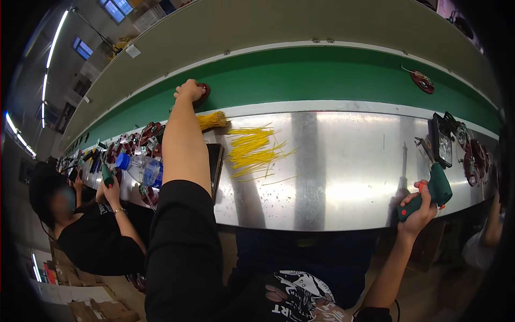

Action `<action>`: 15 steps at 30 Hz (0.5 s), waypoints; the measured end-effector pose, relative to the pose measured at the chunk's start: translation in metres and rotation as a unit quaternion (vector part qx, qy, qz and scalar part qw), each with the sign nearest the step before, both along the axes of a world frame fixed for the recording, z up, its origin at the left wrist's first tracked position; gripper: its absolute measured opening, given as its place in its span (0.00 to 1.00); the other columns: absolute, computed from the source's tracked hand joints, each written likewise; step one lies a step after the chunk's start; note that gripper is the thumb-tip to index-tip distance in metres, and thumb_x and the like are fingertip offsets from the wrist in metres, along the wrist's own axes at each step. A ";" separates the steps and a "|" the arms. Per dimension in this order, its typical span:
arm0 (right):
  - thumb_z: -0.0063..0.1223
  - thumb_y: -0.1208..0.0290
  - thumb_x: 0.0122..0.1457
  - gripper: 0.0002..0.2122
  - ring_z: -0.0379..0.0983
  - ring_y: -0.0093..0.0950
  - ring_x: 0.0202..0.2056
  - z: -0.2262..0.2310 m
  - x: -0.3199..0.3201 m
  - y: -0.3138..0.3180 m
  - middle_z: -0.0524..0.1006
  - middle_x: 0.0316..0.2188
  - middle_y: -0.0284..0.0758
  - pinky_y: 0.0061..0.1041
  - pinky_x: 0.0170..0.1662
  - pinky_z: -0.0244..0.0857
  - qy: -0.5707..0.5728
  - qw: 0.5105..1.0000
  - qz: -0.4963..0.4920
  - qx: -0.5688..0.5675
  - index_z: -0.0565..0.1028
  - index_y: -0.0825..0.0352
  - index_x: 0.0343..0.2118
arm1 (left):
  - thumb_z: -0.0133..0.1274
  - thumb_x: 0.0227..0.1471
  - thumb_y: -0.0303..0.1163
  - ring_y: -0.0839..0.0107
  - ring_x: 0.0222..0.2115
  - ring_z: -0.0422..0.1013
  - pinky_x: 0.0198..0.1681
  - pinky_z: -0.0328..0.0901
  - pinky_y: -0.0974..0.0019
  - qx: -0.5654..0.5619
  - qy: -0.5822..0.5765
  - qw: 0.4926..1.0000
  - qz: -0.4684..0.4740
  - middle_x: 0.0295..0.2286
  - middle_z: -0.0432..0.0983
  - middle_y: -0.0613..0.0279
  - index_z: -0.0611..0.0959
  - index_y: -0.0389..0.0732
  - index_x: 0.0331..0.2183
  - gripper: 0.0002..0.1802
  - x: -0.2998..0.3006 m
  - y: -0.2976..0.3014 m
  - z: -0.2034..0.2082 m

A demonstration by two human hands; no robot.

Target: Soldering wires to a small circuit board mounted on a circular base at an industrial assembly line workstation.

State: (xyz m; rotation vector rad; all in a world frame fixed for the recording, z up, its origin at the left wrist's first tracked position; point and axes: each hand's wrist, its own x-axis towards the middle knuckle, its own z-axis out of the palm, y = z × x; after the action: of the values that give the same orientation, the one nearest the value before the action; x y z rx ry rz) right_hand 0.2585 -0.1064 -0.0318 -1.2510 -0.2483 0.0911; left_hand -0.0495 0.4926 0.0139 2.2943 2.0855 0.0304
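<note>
With fingers [178,94] bent and drawn together, has the left hand [189,89] stretched out over a dark red disc [204,95] on the green strip [300,80] behind the silver worktop [348,161]. Covers much of the disc that way, leaving just a curved right edge in sight; cannot tell from this angle whether gripping or merely touching, nor how widely parted beneath the palm. Shows a dark, reddish-brown colour along that edge, with small details too blurred to name.

Wraps the fingers of the right hand [418,212] round the handle of a green power tool [441,188], closed firmly and hiding the middle of the grip. Has a thick, rounded body and red spots, at the near edge of the worktop; cannot clearly separate the front end from grey, plier-like metal [425,149] just beyond.

Blocks, with the left forearm, most of a dark case [216,166] and part of a bundle of yellow wires [213,121], leaving the loose yellow wires [252,153] in plain view. Cannot count the piled red discs [475,161] at far right, smeared toward the dark rim, nor make out much of another person's pale sleeve [479,249], cut off there.
</note>
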 end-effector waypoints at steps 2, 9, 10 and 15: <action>0.51 0.68 0.62 0.13 0.67 0.21 0.18 0.001 -0.002 0.000 0.75 0.32 0.38 0.21 0.19 0.61 -0.003 1.000 0.001 -0.003 0.73 0.75 0.42 | 0.63 0.45 0.54 0.50 0.57 0.64 0.57 0.60 0.49 0.048 -0.019 0.998 -0.047 0.50 0.76 0.58 0.82 0.56 0.49 0.29 0.017 0.001 -0.005; 0.51 0.68 0.61 0.14 0.68 0.22 0.18 0.001 -0.005 0.008 0.75 0.32 0.39 0.21 0.20 0.62 -0.001 1.000 -0.008 0.022 0.73 0.76 0.42 | 0.65 0.39 0.59 0.55 0.35 0.80 0.41 0.73 0.58 0.154 -0.185 0.894 -0.378 0.34 0.83 0.51 0.87 0.40 0.39 0.34 0.166 -0.124 0.043; 0.51 0.68 0.61 0.14 0.68 0.22 0.18 0.000 -0.005 0.007 0.75 0.32 0.39 0.21 0.20 0.62 0.000 1.000 -0.004 0.017 0.73 0.76 0.42 | 0.65 0.38 0.57 0.56 0.32 0.79 0.39 0.73 0.58 0.130 -0.226 0.848 -0.462 0.33 0.83 0.51 0.87 0.40 0.39 0.32 0.183 -0.156 0.044; 0.52 0.67 0.61 0.15 0.68 0.22 0.19 -0.002 -0.003 -0.001 0.75 0.33 0.40 0.22 0.21 0.63 0.001 0.999 0.002 0.038 0.72 0.77 0.42 | 0.60 0.41 0.53 0.50 0.41 0.71 0.46 0.65 0.53 0.089 -0.102 0.787 -0.602 0.33 0.78 0.48 0.87 0.42 0.35 0.26 0.179 -0.343 0.020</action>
State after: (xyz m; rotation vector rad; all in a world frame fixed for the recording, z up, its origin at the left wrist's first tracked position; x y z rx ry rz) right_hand 0.2554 -0.1071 -0.0334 -1.1745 -0.2499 0.0862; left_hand 0.1291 0.1494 0.0338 3.0549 0.2489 0.4055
